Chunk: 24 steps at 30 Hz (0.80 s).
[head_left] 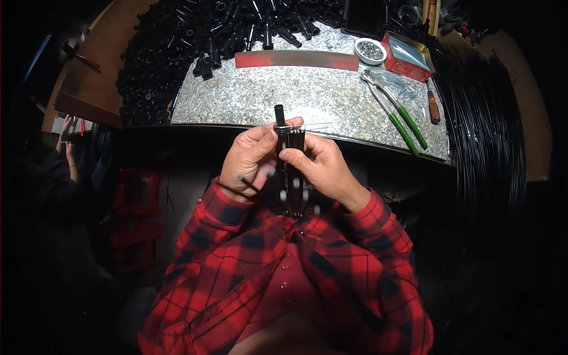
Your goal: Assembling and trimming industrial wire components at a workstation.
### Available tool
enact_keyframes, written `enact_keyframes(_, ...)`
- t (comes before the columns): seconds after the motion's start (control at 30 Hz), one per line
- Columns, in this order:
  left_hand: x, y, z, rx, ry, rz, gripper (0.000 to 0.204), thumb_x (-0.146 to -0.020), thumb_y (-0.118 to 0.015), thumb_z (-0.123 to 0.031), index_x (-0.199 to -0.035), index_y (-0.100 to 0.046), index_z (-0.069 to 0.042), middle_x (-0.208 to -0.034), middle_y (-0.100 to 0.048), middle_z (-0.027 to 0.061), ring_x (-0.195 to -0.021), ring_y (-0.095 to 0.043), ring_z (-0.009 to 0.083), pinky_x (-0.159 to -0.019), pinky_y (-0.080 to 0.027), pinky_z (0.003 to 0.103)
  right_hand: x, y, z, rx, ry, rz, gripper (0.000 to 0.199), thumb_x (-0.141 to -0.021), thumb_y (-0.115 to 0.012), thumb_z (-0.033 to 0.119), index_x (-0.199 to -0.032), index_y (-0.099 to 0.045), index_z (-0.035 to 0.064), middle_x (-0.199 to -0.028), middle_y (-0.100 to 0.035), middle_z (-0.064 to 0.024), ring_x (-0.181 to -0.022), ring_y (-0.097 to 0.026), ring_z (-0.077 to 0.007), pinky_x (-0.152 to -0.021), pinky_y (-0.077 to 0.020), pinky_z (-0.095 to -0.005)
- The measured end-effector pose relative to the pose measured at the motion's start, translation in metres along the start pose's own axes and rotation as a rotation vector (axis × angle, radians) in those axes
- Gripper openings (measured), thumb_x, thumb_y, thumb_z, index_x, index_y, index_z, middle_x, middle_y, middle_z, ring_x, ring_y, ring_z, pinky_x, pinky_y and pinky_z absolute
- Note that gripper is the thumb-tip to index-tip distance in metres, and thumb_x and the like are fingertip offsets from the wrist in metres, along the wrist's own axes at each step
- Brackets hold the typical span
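Held piece: a narrow black assembly [289, 148] of thin parallel rods or ribs, topped by a short black cylindrical cap and ending below in several small pale tips.
Where it is: in front of the person's chest, between both hands, just below the near edge of the speckled metal worktop [284, 97].
Left hand [253, 161]: fingers curled and closed around the left side of the assembly, thumb pressed near its upper part; a thin dark rod with a pale tip sticks out from under this hand.
Right hand [319, 165]: fingers and thumb clamped on the right side of the assembly, near its middle.
Long axis: close to vertical in the picture, cap end pointing away from the person toward the worktop, pale tips pointing back toward the red plaid shirt [284, 278].
Hard to make out: the lower tips are blurred; the number of rods cannot be counted; how they join the cap is hidden by the fingers.
On the worktop: a heap of black tubular parts [177, 53] at the far left, a red and grey bar [296, 59], green-handled pliers [396, 112], a small white dish [370, 51], a red tray [408, 56].
Right side: a big coil of black wire [485, 142], partly lost in darkness.
Far left: another person's hand [66, 130], dim.
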<state>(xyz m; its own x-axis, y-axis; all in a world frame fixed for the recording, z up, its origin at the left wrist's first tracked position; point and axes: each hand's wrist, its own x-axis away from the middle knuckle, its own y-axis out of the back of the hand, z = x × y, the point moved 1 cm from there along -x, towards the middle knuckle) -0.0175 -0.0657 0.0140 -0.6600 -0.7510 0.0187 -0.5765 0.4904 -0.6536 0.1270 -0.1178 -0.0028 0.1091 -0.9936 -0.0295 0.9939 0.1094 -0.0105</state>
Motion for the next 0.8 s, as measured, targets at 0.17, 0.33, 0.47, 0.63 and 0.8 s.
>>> enact_keyframes(0.17, 0.001, 0.000, 0.004, -0.031, -0.101, -0.034, 0.037, -0.092, -0.051, -0.023, -0.113, -0.054, 0.007, -0.117, -0.055, 0.0168, -0.102, -0.056, 0.0205, -0.091, -0.044, 0.034, -0.008, -0.002, -0.001, -0.063, 0.055, -0.023, 0.023, -0.085, -0.064, 0.020, -0.074, -0.054, 0.0020, -0.063, -0.052, 0.0034, -0.057, -0.043, -0.0023, -0.049, -0.0357, -0.0203)
enact_keyframes(0.33, 0.001, -0.010, 0.005, 0.028, -0.138, -0.077, 0.035, -0.095, -0.045, -0.021, -0.115, -0.052, 0.007, -0.111, -0.058, 0.0142, -0.096, -0.058, 0.0175, -0.083, -0.049, 0.029, -0.008, 0.002, 0.010, -0.194, -0.104, 0.052, 0.028, -0.085, -0.064, 0.024, -0.069, -0.053, 0.0041, -0.059, -0.051, 0.0028, -0.048, -0.043, -0.0030, -0.041, -0.0337, -0.0200)
enact_keyframes(0.47, 0.002, -0.008, 0.008, 0.024, -0.144, -0.062, 0.036, -0.096, -0.044, -0.022, -0.117, -0.051, 0.006, -0.107, -0.059, 0.0130, -0.092, -0.059, 0.0164, -0.077, -0.052, 0.029, -0.009, 0.004, 0.002, -0.211, -0.101, 0.076, 0.028, -0.086, -0.062, 0.026, -0.071, -0.054, 0.0044, -0.059, -0.051, 0.0024, -0.046, -0.045, -0.0035, -0.040, -0.0338, -0.0194)
enact_keyframes(0.63, -0.001, -0.016, 0.013, -0.016, -0.161, -0.106, 0.037, -0.096, -0.042, -0.023, -0.119, -0.050, 0.006, -0.103, -0.060, 0.0117, -0.084, -0.061, 0.0153, -0.072, -0.053, 0.029, -0.013, 0.008, 0.003, -0.210, -0.112, 0.117, 0.029, -0.087, -0.061, 0.028, -0.072, -0.054, 0.0042, -0.058, -0.051, 0.0025, -0.044, -0.045, -0.0040, -0.040, -0.0340, -0.0199)
enact_keyframes(0.8, 0.000, -0.015, 0.015, 0.086, -0.202, -0.100, 0.037, -0.096, -0.042, -0.023, -0.118, -0.050, 0.006, -0.103, -0.060, 0.0122, -0.081, -0.061, 0.0156, -0.071, -0.053, 0.028, -0.015, 0.003, 0.000, -0.175, -0.083, 0.076, 0.029, -0.087, -0.060, 0.029, -0.073, -0.055, 0.0039, -0.058, -0.050, 0.0028, -0.045, -0.044, -0.0036, -0.040, -0.0335, -0.0199)
